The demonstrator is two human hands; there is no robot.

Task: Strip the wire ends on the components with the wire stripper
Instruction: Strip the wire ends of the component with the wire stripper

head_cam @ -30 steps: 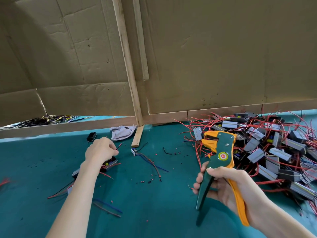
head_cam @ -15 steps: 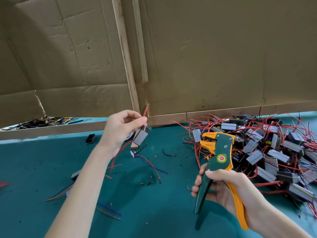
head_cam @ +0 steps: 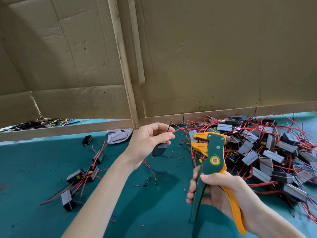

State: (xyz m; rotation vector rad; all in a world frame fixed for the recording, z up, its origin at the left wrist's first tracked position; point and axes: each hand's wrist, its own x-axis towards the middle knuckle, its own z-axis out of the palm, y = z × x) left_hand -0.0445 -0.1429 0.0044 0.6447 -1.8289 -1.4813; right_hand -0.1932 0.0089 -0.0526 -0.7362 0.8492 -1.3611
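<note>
Between the hands: a narrow gap over the teal table; the stripper head sat just right of the left fingertips, not touching.
Far edge: a wooden rail ran along the back beyond both hands, with a cardboard wall above it and a wooden post rising behind the left hand.
Room left of left hand: open table with a few loose components and their red leads beside the forearm; a crumpled cloth lay further back, near the rail.
Room right of right hand: blocked by the pile of components and tangled red wires, which reached back to the rail.
Left hand: raised off the table; thumb and forefinger pinched a thin black wire, its end sticking up.
Held component: a grey block just below those fingers, clear of the table.
Right hand: wrapped round the handles of the wire stripper, thumb across the green handle, orange handle against the palm; handles spread, head pointing up.
Debris: insulation bits lay on the table under the left wrist.
</note>
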